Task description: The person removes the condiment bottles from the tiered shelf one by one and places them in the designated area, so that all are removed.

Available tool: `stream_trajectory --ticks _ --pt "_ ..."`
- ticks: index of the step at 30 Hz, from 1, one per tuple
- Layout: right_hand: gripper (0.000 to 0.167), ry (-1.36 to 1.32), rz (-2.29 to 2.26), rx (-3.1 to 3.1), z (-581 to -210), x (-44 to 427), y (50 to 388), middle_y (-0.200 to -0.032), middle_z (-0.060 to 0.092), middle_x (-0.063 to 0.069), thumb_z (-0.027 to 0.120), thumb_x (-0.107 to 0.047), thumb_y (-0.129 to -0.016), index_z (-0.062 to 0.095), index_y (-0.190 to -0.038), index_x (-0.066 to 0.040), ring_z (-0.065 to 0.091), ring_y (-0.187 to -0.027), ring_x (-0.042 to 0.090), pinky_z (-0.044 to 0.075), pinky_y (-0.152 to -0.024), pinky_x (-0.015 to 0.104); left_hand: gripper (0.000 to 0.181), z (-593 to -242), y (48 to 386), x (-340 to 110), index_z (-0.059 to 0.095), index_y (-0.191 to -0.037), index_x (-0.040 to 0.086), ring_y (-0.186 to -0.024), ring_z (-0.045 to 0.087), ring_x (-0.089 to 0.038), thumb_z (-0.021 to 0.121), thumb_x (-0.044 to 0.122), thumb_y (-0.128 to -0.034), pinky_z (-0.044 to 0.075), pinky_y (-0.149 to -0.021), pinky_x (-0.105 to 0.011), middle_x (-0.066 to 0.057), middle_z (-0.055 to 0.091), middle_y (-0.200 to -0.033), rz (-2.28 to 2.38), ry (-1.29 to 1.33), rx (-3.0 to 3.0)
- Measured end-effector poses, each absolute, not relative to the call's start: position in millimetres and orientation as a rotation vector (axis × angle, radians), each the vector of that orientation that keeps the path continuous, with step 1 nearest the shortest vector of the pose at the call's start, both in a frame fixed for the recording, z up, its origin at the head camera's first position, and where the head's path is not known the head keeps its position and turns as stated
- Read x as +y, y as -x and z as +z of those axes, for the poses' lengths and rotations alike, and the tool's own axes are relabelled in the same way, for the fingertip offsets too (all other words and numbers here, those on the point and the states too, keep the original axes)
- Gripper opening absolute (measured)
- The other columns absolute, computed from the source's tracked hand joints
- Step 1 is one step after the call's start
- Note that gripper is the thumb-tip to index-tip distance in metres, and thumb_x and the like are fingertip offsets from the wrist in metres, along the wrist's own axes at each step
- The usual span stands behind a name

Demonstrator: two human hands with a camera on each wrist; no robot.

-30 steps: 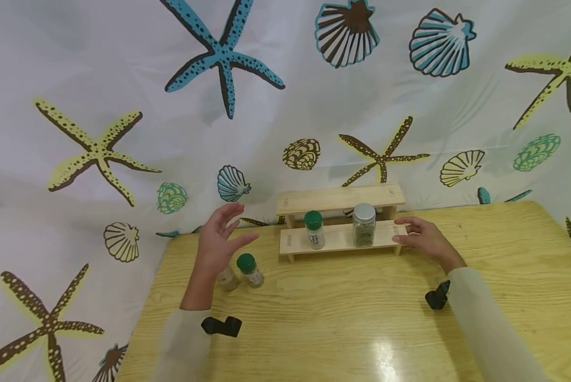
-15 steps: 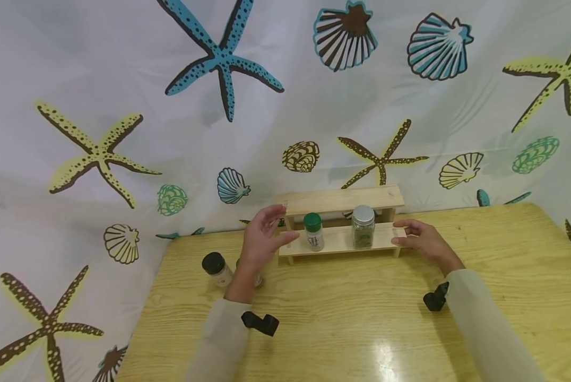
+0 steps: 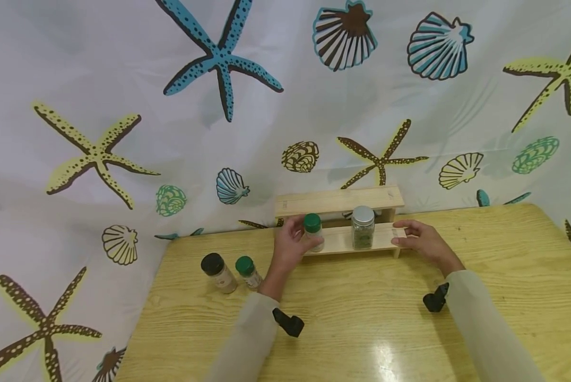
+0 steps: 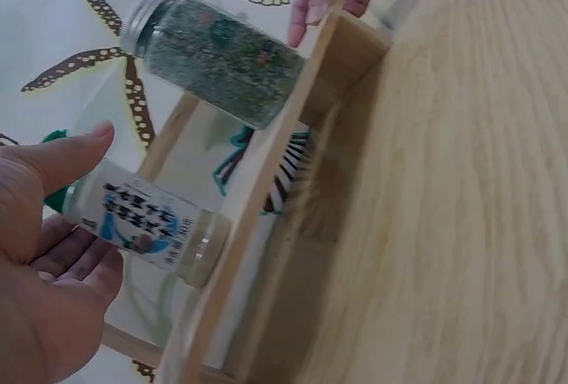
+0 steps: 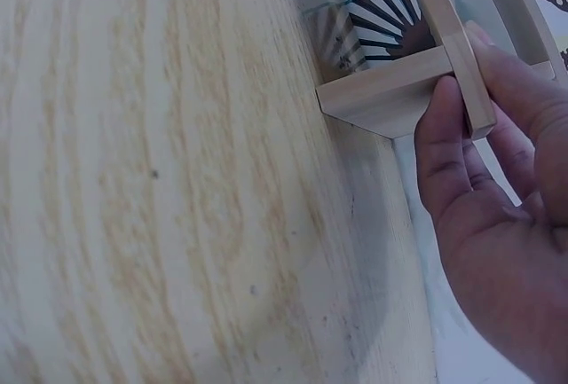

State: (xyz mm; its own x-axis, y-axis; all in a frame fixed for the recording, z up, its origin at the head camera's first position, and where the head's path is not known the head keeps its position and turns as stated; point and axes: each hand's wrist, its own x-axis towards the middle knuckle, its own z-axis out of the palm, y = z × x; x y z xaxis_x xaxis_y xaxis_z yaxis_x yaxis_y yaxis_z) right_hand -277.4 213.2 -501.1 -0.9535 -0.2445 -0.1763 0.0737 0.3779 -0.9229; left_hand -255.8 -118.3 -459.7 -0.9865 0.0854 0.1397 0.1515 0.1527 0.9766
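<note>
A two-tier wooden shelf rack [image 3: 338, 244] stands against the back cloth. On its lower step are a green-capped spice bottle [image 3: 313, 231] and a silver-lidded glass jar of dried herbs [image 3: 363, 228]. My left hand [image 3: 289, 244] is around the green-capped bottle, thumb in front and fingers behind; in the left wrist view the bottle [image 4: 142, 220] lies between thumb and fingers, not firmly clasped. With thumb and fingers, my right hand [image 5: 497, 171] pinches the right end of the lower step [image 5: 466, 74].
Left of the rack, a black-capped spice bottle [image 3: 219, 273] and a second green-capped bottle [image 3: 249, 272] stand on the wooden table [image 3: 352, 318], near the left forearm. A cloth [image 3: 180, 132] printed with starfish and shells hangs behind the table.
My left hand has moved right, from above the two bottles on the table to the green-capped bottle on the rack. My right hand stays at the rack's right end.
</note>
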Motion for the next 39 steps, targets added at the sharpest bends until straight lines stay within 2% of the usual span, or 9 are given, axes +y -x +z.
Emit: stream_trajectory --ticks 8,13,22,29,31,39 --pt "0.062 0.152 -1.593 2.359 -499.4 212.6 276.7 -0.125 0.042 0.015 0.067 -0.037 -0.088 0.046 -0.138 -0.007 0.041 -0.106 0.024 0.049 -0.082 0.032 0.042 -472.0 258.6 -114.0 0.059 -0.118 0.004 -0.121 0.055 -0.03 0.076 0.006 -0.0791 0.045 -0.106 -0.043 -0.017 0.061 -0.123 -1.946 0.167 -2.367" --pt "0.062 0.156 -1.591 2.359 -498.8 212.4 276.3 -0.127 0.041 0.017 0.067 -0.036 -0.088 0.045 -0.138 -0.006 0.041 -0.109 0.026 0.049 -0.085 0.036 0.043 -471.6 259.3 -113.5 0.059 -0.119 0.003 -0.125 0.053 -0.031 0.075 0.008 -0.0799 0.042 -0.108 -0.043 -0.017 0.059 -0.127 -1.942 0.142 -2.381" --pt "0.062 0.164 -1.577 2.373 -500.9 212.7 275.7 -0.135 0.041 0.019 0.066 -0.036 -0.089 0.044 -0.139 -0.007 0.04 -0.116 0.027 0.049 -0.087 0.038 0.043 -455.6 250.3 -113.9 0.061 -0.119 0.007 -0.12 0.056 -0.026 0.076 0.014 -0.0798 0.044 -0.107 -0.037 -0.012 0.061 -0.121 -1.877 0.229 -2.366" --pt "0.063 0.186 -1.559 2.376 -500.7 212.6 274.6 -0.142 0.037 0.022 0.065 -0.037 -0.089 0.043 -0.14 -0.007 0.038 -0.126 0.034 0.047 -0.092 0.041 0.041 -437.9 231.0 -119.8 0.062 -0.118 0.008 -0.118 0.058 -0.025 0.077 0.013 -0.0795 0.045 -0.106 -0.036 -0.012 0.063 -0.118 -1.846 0.288 -2.329" --pt "0.062 0.181 -1.552 2.381 -500.3 213.0 274.5 -0.141 0.037 0.022 0.065 -0.037 -0.089 0.044 -0.139 -0.007 0.038 -0.125 0.034 0.048 -0.091 0.041 0.042 -434.8 224.1 -122.5 0.062 -0.118 0.008 -0.119 0.058 -0.024 0.077 0.013 -0.079 0.046 -0.105 -0.035 -0.012 0.063 -0.119 -1.849 0.291 -2.32" --pt "0.062 0.181 -1.54 2.38 -500.8 214.1 274.5 -0.127 0.045 0.017 0.065 -0.039 -0.089 0.044 -0.14 -0.009 0.045 -0.103 0.022 0.051 -0.083 0.034 0.043 -431.9 191.7 -138.7 0.063 -0.117 0.007 -0.117 0.06 -0.021 0.078 0.006 -0.0768 0.047 -0.104 -0.031 -0.012 0.065 -0.117 -1.88 0.25 -2.272"
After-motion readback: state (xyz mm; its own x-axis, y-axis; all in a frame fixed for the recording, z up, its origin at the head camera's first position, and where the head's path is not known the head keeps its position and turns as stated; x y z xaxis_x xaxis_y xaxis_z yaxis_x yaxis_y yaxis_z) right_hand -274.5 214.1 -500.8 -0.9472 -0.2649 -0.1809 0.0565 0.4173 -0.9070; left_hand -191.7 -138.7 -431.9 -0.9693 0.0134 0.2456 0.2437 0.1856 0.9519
